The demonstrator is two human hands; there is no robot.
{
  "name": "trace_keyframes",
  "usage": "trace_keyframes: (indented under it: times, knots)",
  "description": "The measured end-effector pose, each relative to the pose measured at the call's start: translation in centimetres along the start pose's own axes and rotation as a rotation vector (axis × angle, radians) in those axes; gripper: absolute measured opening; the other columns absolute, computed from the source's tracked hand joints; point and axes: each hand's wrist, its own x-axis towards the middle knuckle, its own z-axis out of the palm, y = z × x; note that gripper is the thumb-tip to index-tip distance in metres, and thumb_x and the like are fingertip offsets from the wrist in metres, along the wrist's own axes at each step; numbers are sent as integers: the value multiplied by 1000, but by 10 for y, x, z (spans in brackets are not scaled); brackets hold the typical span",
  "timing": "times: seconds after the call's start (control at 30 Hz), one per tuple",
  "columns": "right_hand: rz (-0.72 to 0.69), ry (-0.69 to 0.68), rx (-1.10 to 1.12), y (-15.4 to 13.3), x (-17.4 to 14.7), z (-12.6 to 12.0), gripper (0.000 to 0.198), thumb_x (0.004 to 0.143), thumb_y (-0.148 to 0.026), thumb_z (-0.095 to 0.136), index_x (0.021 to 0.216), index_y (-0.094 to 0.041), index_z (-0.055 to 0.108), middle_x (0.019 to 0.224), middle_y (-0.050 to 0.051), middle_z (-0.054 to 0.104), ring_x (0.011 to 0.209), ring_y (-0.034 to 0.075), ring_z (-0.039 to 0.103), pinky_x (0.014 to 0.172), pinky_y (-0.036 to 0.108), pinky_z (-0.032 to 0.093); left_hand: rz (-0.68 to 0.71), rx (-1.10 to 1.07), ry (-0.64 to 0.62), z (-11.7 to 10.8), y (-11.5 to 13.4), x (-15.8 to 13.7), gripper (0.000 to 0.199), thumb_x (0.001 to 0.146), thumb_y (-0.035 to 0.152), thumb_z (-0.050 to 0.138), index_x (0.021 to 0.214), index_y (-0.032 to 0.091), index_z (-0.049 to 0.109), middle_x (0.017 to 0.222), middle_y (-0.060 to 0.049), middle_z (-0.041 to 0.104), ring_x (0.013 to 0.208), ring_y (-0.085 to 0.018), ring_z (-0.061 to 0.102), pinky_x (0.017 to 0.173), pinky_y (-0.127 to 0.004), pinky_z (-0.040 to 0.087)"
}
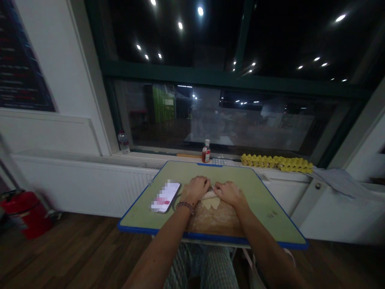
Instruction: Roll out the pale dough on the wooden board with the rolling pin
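Reading the green surface (267, 192) as a clock face, your floury-looking wooden board (214, 220) lies towards six o'clock and the smartphone (171, 197) at nine. The dough sheet (211, 204) lies near the dial's centre, at the board's far edge, its pointed flaps towards you. Your left hand (197, 188) and right hand (229, 193) bend over opposite ends of a pale roll (208, 194); whether the fingers grasp or merely press, you can't tell from here. You appear to be rolling; the next move calls for even pressure from both hands.
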Motion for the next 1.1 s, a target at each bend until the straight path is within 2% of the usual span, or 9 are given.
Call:
trace_keyframes:
  times: [0.13, 0.27, 0.43, 0.53, 0.63, 0.8, 0.93, 1.1]
  knots:
    - [13, 8, -34, -1, 0, 0, 37, 98, -44, 38, 105, -26, 69, 94, 7, 74, 95, 22, 66, 81, 31, 43, 152, 94, 143, 8, 6, -12, 29, 95, 28, 44, 116, 15, 60, 115, -12, 67, 109, -27, 57, 95, -41, 41]
    - [17, 96, -65, 5, 2, 4, 37, 99, -40, 35, 108, -23, 67, 92, 9, 74, 86, 21, 67, 79, 30, 43, 167, 91, 228, 12, 6, -23, 31, 94, 24, 44, 123, 19, 55, 127, -9, 62, 116, -27, 51, 99, -45, 37]
    - [227, 224, -41, 19, 6, 14, 37, 101, -37, 33, 105, -23, 67, 87, 8, 74, 80, 20, 68, 75, 27, 41, 135, 35, 327, 6, -1, -24, 31, 96, 22, 39, 124, 22, 51, 134, -7, 56, 120, -25, 47, 100, -44, 35]
    - [370, 264, -2, 26, 9, 20, 38, 101, -38, 32, 108, -23, 66, 86, 9, 74, 80, 20, 69, 73, 27, 40, 207, -24, 238, 10, -4, -20, 24, 96, 23, 42, 114, 21, 56, 121, -6, 62, 112, -23, 51, 96, -40, 37]
    - [450, 279, 48, 30, 10, 23, 38, 101, -37, 30, 110, -24, 65, 86, 8, 74, 80, 20, 68, 70, 26, 40, 335, -102, 117, 17, -6, -17, 18, 89, 31, 55, 104, 21, 60, 109, -5, 64, 105, -23, 52, 93, -37, 39]
    - [470, 261, 115, 31, 9, 21, 38, 101, -35, 30, 106, -23, 65, 86, 7, 73, 78, 18, 67, 70, 25, 39, 446, -216, 28, 23, -9, -16, 42, 78, 40, 71, 115, 22, 60, 116, -4, 63, 111, -23, 52, 98, -35, 39]
    - [454, 256, 118, 31, 8, 20, 39, 101, -33, 29, 107, -23, 65, 85, 7, 73, 79, 19, 67, 70, 26, 38, 429, -263, -20, 23, -9, -18, 43, 77, 42, 72, 116, 27, 61, 120, -2, 64, 110, -22, 55, 100, -34, 39]
    - [451, 246, 125, 31, 8, 20, 39, 100, -33, 29, 111, -23, 65, 88, 7, 74, 81, 19, 67, 70, 26, 37, 317, -263, -40, 18, -5, -20, 38, 72, 41, 76, 108, 34, 64, 115, 2, 66, 109, -22, 56, 99, -33, 39]
